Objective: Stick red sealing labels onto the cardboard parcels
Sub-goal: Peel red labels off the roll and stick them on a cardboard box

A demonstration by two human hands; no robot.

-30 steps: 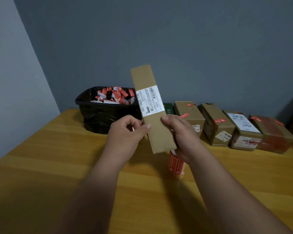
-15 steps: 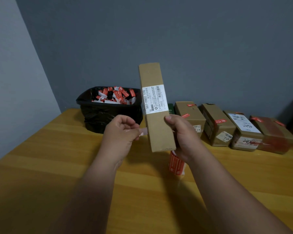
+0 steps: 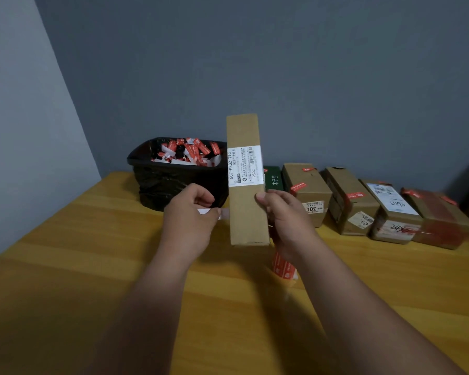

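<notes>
**A:** Why the black bin [image 3: 173,182] at the far left of the worktop [image 3: 65,266]?

**B:** It's full of red and white scraps, likely peeled backings, so I'd guess it sits within easy tossing reach.

**A:** And the left hand [image 3: 190,220]?

**B:** Its grip is pinched together on a small pale strip [image 3: 210,212], just beside the left edge of the long parcel [image 3: 245,182]. It shows white, so I can't tell whether it is a label or its backing. It looks lined up to wrap that edge.

**A:** The parcel stands upright in the air?

**B:** Yes, the right hand [image 3: 284,220] has its grip clamped on the lower half, thumb on the front, which leaves the edge free for sticking. A red label strip [image 3: 282,266] hangs below that hand, probably the supply kept close.

**A:** And further right?

**B:** A row of boxes [image 3: 349,201] along the wall, most showing red labels, seemingly set aside as done.
</notes>
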